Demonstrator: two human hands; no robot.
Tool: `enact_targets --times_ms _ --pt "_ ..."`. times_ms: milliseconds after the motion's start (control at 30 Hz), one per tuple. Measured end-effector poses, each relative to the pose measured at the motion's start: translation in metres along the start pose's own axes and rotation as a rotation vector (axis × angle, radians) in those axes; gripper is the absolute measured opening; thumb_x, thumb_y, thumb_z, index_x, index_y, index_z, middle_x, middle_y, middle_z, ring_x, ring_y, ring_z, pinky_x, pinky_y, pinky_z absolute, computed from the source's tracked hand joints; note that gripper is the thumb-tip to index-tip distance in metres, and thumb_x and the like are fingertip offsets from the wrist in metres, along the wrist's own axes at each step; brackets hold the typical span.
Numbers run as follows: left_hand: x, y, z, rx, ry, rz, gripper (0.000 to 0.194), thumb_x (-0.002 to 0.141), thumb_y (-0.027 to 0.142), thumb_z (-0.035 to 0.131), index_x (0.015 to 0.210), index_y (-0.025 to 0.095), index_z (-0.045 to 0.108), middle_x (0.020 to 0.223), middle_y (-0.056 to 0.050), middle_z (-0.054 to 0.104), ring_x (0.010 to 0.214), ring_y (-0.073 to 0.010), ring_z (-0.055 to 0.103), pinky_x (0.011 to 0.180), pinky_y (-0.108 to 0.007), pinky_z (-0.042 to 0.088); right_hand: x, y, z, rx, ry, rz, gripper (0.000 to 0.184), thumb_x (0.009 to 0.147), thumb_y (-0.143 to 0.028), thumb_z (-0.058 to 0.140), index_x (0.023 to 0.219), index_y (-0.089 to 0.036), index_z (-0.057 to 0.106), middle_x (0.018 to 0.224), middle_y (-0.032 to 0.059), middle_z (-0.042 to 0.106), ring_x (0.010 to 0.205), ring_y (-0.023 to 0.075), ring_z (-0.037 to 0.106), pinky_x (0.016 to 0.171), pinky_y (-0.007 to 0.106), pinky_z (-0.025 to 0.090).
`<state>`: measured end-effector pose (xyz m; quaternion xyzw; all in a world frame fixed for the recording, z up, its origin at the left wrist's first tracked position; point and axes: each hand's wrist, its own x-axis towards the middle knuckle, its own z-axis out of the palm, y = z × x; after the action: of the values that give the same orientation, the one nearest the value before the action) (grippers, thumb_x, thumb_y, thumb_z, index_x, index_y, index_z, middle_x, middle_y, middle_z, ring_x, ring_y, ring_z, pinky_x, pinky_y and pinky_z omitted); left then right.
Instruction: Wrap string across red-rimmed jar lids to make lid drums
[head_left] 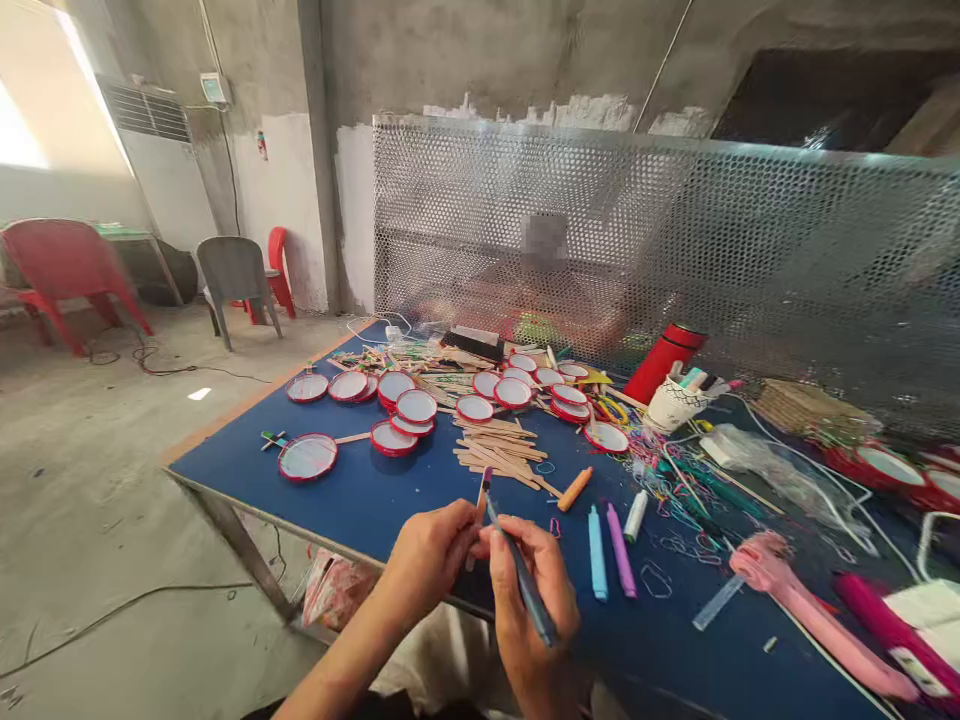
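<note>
The left hand (436,550) pinches a thin wooden stick (481,508), its upper end coloured purple, at the lower centre of the frame. The right hand (536,590) is closed around a dark grey-blue marker (527,583), which slants up to the left with its tip at the coloured end. The two hands are close together at the near edge of the blue counter (247,455).

Just beyond them lies a loose pile of plain sticks (499,450), with an orange marker (576,489) near its right side. Right of the hands lie a light blue marker (597,555), a purple marker (621,552) and a white marker (636,516).

Red-rimmed discs (308,457) are spread across the middle of the frame, some overlapping. Towards the right are tangled coloured strings (679,480), a white cup (671,405) of pens and a tilted red bottle (664,367). A pink cloth bundle (825,620) lies at lower right
</note>
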<state>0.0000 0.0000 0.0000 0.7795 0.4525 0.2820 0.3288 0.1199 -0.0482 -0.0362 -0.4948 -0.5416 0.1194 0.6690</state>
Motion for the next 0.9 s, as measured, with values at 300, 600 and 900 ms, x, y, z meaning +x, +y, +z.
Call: enact_targets --times_ms 300,600,900 --pt "-0.0017 -0.0005 0.0004 -0.03 0.024 0.045 0.019 0.089 0.029 0.038 0.074 0.021 0.046 0.067 0.001 0.056 0.062 -0.0141 0.05 0.06 -0.023 0.035 -0.0004 0.0048 0.0018 0.018 0.014 0.098 0.016 0.095 -0.032 0.057 0.102 -0.02 0.065 0.089 0.0052 0.073 0.082 0.0211 0.07 0.072 0.035 0.06" --pt "-0.001 0.0013 -0.0004 -0.04 0.026 0.029 0.021 0.089 0.032 0.038 0.071 0.022 0.041 0.066 0.001 0.054 0.06 -0.0138 0.046 0.059 -0.023 0.035 0.0002 0.0034 0.0018 -0.012 0.014 0.077 0.016 0.094 -0.032 0.057 0.099 -0.02 0.066 0.084 0.0052 0.073 0.078 0.0205 0.071 0.069 0.034 0.06" --pt "-0.0021 0.0012 -0.0006 -0.036 0.017 0.023 0.022 0.091 0.032 0.038 0.074 0.021 0.046 0.067 0.001 0.056 0.061 -0.014 0.049 0.06 -0.023 0.036 0.0004 0.0026 0.0003 -0.028 -0.017 0.061 0.016 0.095 -0.032 0.056 0.098 -0.02 0.065 0.083 0.0056 0.073 0.077 0.0212 0.071 0.068 0.035 0.06"
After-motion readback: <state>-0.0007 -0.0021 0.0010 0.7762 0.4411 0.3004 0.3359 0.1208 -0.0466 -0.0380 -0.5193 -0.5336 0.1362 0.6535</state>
